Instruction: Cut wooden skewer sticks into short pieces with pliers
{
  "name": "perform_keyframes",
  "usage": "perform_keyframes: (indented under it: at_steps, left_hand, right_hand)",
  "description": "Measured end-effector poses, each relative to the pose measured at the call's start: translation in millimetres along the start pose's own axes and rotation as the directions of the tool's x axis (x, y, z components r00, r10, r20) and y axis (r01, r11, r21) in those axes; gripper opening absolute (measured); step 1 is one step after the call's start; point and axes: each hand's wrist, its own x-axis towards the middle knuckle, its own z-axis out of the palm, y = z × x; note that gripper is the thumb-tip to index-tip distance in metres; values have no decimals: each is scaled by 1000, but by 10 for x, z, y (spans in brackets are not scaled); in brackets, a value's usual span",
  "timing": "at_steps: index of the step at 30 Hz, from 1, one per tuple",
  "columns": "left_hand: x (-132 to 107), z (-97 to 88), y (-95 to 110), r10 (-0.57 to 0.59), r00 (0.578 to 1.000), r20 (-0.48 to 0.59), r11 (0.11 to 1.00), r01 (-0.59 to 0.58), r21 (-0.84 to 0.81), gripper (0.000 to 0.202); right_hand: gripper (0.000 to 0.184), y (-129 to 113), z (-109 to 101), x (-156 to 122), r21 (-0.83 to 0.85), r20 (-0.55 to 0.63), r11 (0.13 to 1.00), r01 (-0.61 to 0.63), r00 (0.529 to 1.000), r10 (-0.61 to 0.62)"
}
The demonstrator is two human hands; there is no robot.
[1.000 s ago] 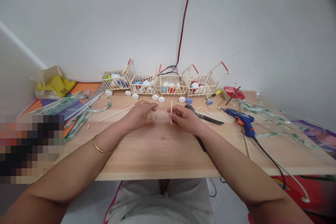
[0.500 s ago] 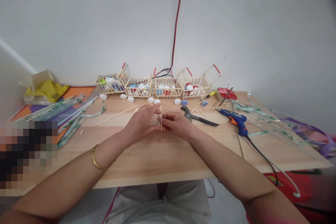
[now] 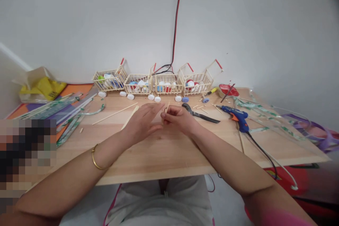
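Observation:
My right hand is closed in a pinch round a small bundle of short wooden sticks that pokes up from the fingers. My left hand meets it from the left over the wooden table, fingers stretched out and touching the sticks at the fingertips. A thin gold bangle sits on my left wrist. Long bare sticks lie on the table just left of the hands.
A row of small stick-built carts with bottle caps stands along the wall. Black cutters and a blue glue gun with its cord lie to the right. Coloured paper and strips lie at the left, plastic strips at the right.
The hands have come together at the middle of the table. The single stick once held upright by the right hand is now part of a bundle pinched between both hands.

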Motion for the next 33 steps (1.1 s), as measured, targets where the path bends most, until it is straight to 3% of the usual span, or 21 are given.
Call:
perform_keyframes:
  at_steps: [5,8,11,15,24,33]
  left_hand:
    - [5,-11,-6,-286,956,-63,946,271,-178,38]
    - [13,28,-2,-414,908,65,871,416,-261,19]
    - [19,73,16,-453,879,151,833,477,-279,12]
    - [13,110,32,-477,867,144,827,499,-259,12]
    - [4,168,69,-534,832,151,783,554,-285,9]
    - [13,147,126,-420,895,151,862,446,-242,11]
  right_hand:
    - [21,27,9,-2,-300,15,934,195,980,-200]
    - [17,101,14,2,-431,52,876,216,975,-215]
    - [14,137,25,3,-542,83,817,195,980,-178]
    - [15,95,48,-3,-626,101,760,174,985,-142]
    - [15,87,56,-11,-677,103,723,138,990,-93]
    - [12,109,43,-24,-732,132,660,165,986,-101]
